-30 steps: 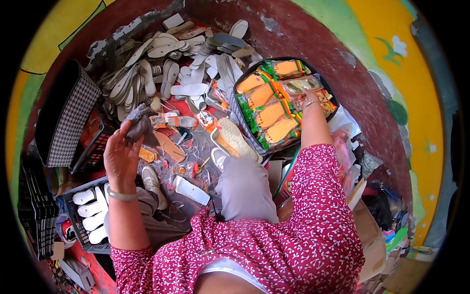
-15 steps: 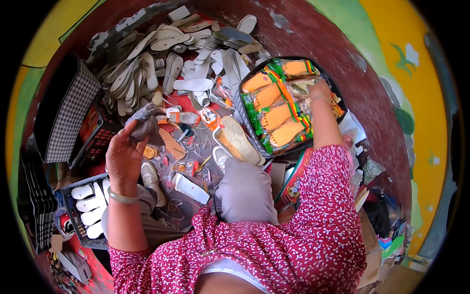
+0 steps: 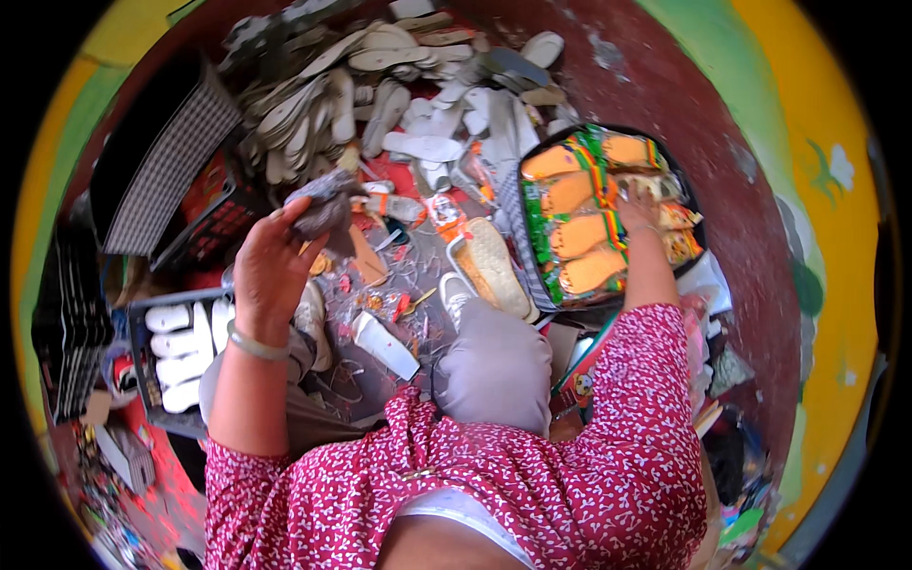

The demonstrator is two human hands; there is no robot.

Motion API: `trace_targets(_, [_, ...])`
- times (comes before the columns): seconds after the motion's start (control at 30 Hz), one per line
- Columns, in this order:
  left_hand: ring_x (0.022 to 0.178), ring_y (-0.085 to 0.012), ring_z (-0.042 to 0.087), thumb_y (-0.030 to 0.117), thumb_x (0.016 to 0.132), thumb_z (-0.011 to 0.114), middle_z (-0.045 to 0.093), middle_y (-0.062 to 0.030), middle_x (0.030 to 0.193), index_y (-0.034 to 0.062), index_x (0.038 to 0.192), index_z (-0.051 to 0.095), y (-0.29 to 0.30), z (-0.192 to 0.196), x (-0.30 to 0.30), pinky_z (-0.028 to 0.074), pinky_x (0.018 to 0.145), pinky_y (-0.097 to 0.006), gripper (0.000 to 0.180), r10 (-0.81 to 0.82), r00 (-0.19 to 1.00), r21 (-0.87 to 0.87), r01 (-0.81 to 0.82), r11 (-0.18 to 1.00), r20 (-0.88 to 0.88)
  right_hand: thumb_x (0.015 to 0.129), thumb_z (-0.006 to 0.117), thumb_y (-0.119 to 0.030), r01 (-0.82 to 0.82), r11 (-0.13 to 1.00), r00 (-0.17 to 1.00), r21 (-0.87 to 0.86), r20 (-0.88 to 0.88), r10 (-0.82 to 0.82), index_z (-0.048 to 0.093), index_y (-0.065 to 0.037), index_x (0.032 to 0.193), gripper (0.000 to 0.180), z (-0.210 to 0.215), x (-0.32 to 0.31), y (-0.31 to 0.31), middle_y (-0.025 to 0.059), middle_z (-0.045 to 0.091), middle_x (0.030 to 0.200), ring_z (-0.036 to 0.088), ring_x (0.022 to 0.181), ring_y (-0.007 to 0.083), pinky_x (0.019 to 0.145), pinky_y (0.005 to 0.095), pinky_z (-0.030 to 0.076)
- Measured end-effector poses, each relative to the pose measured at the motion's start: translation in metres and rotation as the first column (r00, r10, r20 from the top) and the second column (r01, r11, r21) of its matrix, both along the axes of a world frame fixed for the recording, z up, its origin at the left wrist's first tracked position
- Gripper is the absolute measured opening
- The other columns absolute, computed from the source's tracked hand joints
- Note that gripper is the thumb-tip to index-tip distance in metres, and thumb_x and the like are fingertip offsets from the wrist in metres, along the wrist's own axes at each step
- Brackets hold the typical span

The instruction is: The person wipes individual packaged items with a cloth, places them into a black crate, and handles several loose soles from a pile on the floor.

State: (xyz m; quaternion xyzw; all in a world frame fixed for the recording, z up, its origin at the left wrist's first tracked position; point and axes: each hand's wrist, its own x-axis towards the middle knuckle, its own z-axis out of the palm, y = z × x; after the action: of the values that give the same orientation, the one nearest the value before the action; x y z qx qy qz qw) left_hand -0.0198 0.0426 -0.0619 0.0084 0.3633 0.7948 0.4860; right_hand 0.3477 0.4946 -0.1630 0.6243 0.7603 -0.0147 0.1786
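Since a second ago, the left hand (image 3: 271, 271) keeps the same raised pose with its grey wad, while the right hand (image 3: 638, 211) has pushed further out and now rests over the tray's contents instead of at its near edge. Left fingers are closed around a crumpled grey cloth (image 3: 323, 211), a dull, wrinkled lump with darker folds, held above the littered floor (image 3: 380, 370) in front of the person's knees. A pale bangle (image 3: 256, 344) circles that wrist. Right fingers are spread and lie on the wrapped goods in the black tray (image 3: 698, 214); whether they grip anything I cannot tell. That tray sits to the right on the dark red floor and holds orange sole-shaped pieces (image 3: 579, 233) stacked in clear wrap with green and yellow bands. Just beside its left rim lies a tan shoe sole (image 3: 494, 266), ridged side up. Behind the cloth spreads a heap of grey and cream soles (image 3: 380, 104). At the left stands a dark crate with white soles (image 3: 185, 337) lined up in it.
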Motion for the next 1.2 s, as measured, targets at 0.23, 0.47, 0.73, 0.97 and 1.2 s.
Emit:
trace_targets(0.23, [0.101,-0.0220,0.054,0.022,0.084,0.051,0.060,-0.0097,0.107,0.0007,0.105,0.058,-0.007,0.009,-0.013,0.040,0.092,-0.041,0.030,0.143,0.990,-0.016,-0.143,0.990,0.005,0.087,0.037,-0.053,0.004,1.000,1.000,0.018,-0.031,-0.003,0.013,-0.019,0.144,0.071,-0.015,0.023,0.028,0.0165,0.014,0.148,0.011,0.137,0.0341,0.109,0.0469,0.013])
trace_targets(0.47, [0.104,-0.0247,0.053,0.023,0.084,0.051,0.055,-0.0131,0.111,-0.0043,0.110,0.057,-0.017,0.026,-0.007,0.047,0.089,-0.041,0.038,0.268,0.962,-0.050,-0.270,0.961,-0.048,0.083,0.059,-0.033,-0.314,0.802,0.595,0.508,-0.553,0.583,0.045,-0.010,0.130,0.055,0.086,-0.063,-0.040,0.0178,0.041,0.135,0.036,0.127,0.0313,0.103,0.0362,0.030])
trace_targets(0.73, [0.107,-0.0256,0.053,0.017,0.085,0.050,0.054,-0.0158,0.113,-0.0065,0.117,0.050,-0.020,0.057,0.048,0.046,0.093,-0.042,0.040,-0.077,0.997,0.271,0.068,0.960,0.021,0.072,0.069,-0.012,-0.860,0.510,0.069,-0.016,-0.994,0.086,0.018,-0.008,0.143,0.088,0.149,-0.205,-0.308,0.0113,0.041,0.134,0.045,0.118,0.0203,0.100,0.0315,0.033])
trace_targets(0.97, [0.100,-0.0211,0.058,0.022,0.091,0.045,0.058,-0.0136,0.110,-0.0039,0.123,0.045,-0.034,0.069,-0.047,0.049,0.086,-0.033,0.041,-0.099,0.913,0.132,0.164,0.978,-0.396,0.078,0.043,0.005,-0.578,0.625,-0.303,-0.525,-0.572,-0.762,0.056,0.002,0.111,0.035,0.147,-0.193,-0.281,0.0131,0.060,0.108,0.059,0.098,0.0227,0.089,0.0367,0.047])
trace_targets(1.2, [0.083,-0.0166,0.058,0.018,0.090,0.046,0.059,-0.0078,0.095,-0.0004,0.102,0.060,0.027,-0.015,-0.123,0.049,0.075,-0.027,0.026,-0.055,0.926,-0.370,-0.095,0.924,-0.373,0.080,0.045,0.001,-0.338,0.762,-0.468,-0.552,-0.604,-0.645,0.051,-0.001,0.119,0.040,0.127,-0.169,-0.271,0.0133,0.055,0.118,0.054,0.108,0.0288,0.097,0.0438,0.041])
